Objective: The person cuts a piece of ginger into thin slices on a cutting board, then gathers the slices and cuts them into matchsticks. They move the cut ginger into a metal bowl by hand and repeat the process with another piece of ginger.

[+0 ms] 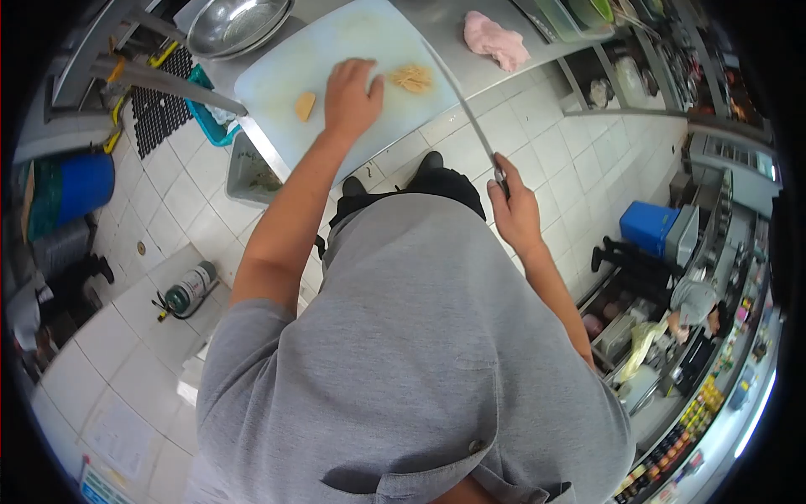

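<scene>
My left hand [351,99] lies over the white cutting board [285,67], palm down, thumb apart from the fingers, with nothing visible in its grasp. Just left of it is a pale yellow chunk [305,106], perhaps ginger or potato. On its right side sits a small heap of thin yellow strips [410,79]. My right hand [516,210] is closed around the dark handle of a long knife [475,120]. The blade points up and away along the board's right edge, apart from the strips.
A pink cloth [495,40] lies on the steel counter [437,21]. Metal bowls [238,27] stand at the back left. Below the counter's left side are a teal basket [204,113] and a grey bin [248,172]. A co-worker [695,301] stands far right.
</scene>
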`<state>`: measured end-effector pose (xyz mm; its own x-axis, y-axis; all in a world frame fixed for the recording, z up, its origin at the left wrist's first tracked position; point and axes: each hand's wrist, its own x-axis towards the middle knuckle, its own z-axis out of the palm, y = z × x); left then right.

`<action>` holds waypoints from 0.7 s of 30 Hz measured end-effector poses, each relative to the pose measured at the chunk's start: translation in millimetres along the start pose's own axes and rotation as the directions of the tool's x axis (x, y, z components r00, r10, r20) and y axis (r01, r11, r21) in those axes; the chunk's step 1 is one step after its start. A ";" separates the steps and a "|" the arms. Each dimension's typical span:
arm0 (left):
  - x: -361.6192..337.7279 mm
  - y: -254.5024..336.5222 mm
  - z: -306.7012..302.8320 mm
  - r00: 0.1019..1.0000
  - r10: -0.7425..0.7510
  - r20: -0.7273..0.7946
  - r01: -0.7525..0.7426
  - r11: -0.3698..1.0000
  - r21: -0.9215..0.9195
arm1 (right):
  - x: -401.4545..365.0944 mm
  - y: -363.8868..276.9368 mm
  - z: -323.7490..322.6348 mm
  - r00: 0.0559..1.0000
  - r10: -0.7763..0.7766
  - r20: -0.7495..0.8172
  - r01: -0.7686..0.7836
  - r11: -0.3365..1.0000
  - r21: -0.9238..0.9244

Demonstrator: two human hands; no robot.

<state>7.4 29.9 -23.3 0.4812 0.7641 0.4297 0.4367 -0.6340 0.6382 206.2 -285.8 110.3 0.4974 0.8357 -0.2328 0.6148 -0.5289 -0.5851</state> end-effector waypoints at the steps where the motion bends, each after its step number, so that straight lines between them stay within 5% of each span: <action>1: -9.5 6.5 1.0 0.996 -0.039 0.078 0.039 0.999 -0.001 | 3.5 -7.3 -4.4 0.999 0.038 0.032 -0.037 0.999 -0.038; 5: -33.2 29.6 25.6 0.997 -0.065 0.044 0.059 0.992 0.108 | 33.5 13.2 -31.0 0.983 0.014 0.181 -0.008 0.999 -0.035; 12: -16.9 45.7 58.4 0.982 -0.190 -0.018 0.188 0.942 0.278 | 140.2 66.3 -94.4 0.897 -0.260 0.357 0.290 0.956 -0.033; 18: 4.4 62.5 71.1 0.962 -0.148 -0.229 0.204 0.948 0.245 | 209.8 84.5 -126.6 0.776 -0.345 0.528 0.418 0.908 -0.020; 21: 3.4 79.5 76.8 0.869 -0.321 -0.376 0.391 0.912 0.126 | 237.9 85.9 -136.1 0.742 -0.355 0.568 0.469 0.881 -0.063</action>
<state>102.1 -27.1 -20.1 -0.0073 0.9127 0.4086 0.6818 -0.2944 0.6697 460.6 -152.6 110.4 -0.1969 0.8920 -0.4068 0.8135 -0.0829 -0.5756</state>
